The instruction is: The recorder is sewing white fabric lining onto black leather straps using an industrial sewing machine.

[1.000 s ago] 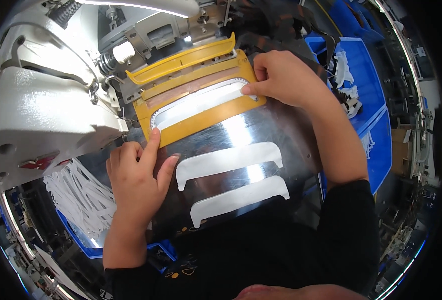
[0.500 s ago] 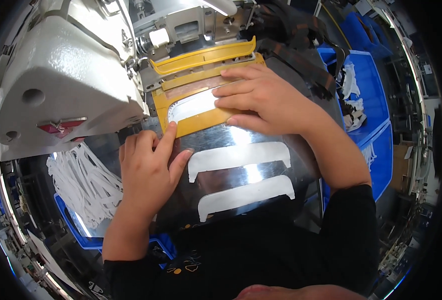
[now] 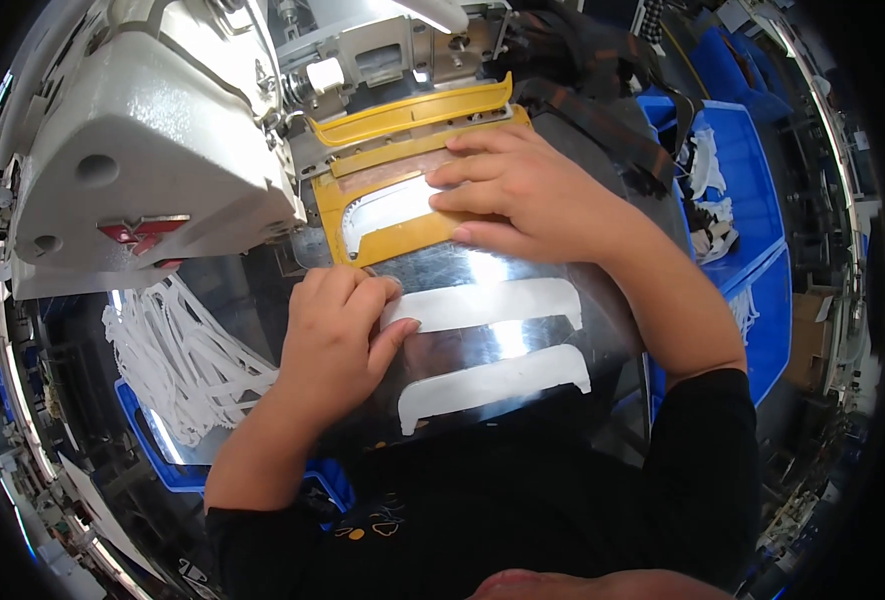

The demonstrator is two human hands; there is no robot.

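My right hand (image 3: 522, 190) lies with fingers spread on a yellow template frame (image 3: 392, 240) on the shiny metal plate. Inside the frame's cutout is a white piece (image 3: 387, 208), partly hidden under those fingers. Closer to me lie two white collar-shaped pieces with down-turned ends. My left hand (image 3: 342, 325) has its curled fingers and thumb closed around the left end of the upper collar-shaped piece (image 3: 492, 305), covering that end. The lower collar-shaped piece (image 3: 492, 385) lies untouched near the plate's front edge.
A white sewing machine head (image 3: 152, 160) stands close at the left. Behind the frame is a raised yellow clamp bar (image 3: 412, 108). White strips (image 3: 187, 360) hang in a heap at left over a blue bin (image 3: 162, 465). Blue bins (image 3: 752, 180) with scraps stand at right.
My left hand has left the template's near-left corner and moved right and toward me, onto the upper collar-shaped piece. My right hand stays nearly where it was.
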